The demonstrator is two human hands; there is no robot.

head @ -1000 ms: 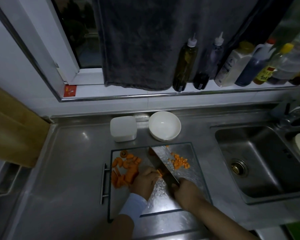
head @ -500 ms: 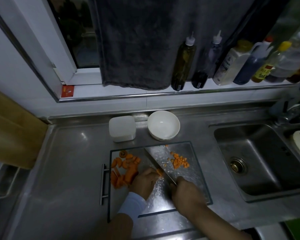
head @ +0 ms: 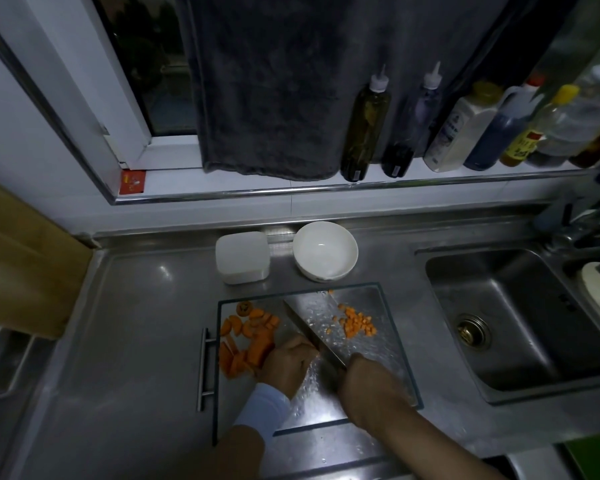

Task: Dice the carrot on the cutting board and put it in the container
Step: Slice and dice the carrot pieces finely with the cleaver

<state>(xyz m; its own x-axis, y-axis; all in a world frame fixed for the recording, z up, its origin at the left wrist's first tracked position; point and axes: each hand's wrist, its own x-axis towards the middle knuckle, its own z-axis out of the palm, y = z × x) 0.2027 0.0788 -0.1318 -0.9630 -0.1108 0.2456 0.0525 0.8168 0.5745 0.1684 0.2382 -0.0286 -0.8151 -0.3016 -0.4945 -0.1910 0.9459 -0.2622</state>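
Observation:
A clear glass cutting board [head: 392, 344] lies on the steel counter. Large carrot chunks [head: 248, 341] are piled on its left side, and small diced carrot [head: 355, 322] sits on its right. My right hand [head: 368, 384] grips the handle of a broad cleaver [head: 312, 322] whose blade crosses the board's middle. My left hand [head: 286, 363], fingers curled, holds down a carrot piece right beside the blade; the piece is mostly hidden under the fingers. A white square container [head: 242, 257] and a white bowl [head: 325, 251] stand behind the board.
A steel sink [head: 520, 327] lies to the right. Several bottles [head: 364, 124] line the window ledge under a hanging dark towel [head: 274, 91]. A wooden board [head: 25, 261] leans at the left. A metal bar handle [head: 204, 368] sits by the cutting board's left edge.
The cleaver blade has shifted slightly between frames beside my left fingers. The small orange bit seen by my left fingertips earlier is hidden now. Both carrot piles stay put.

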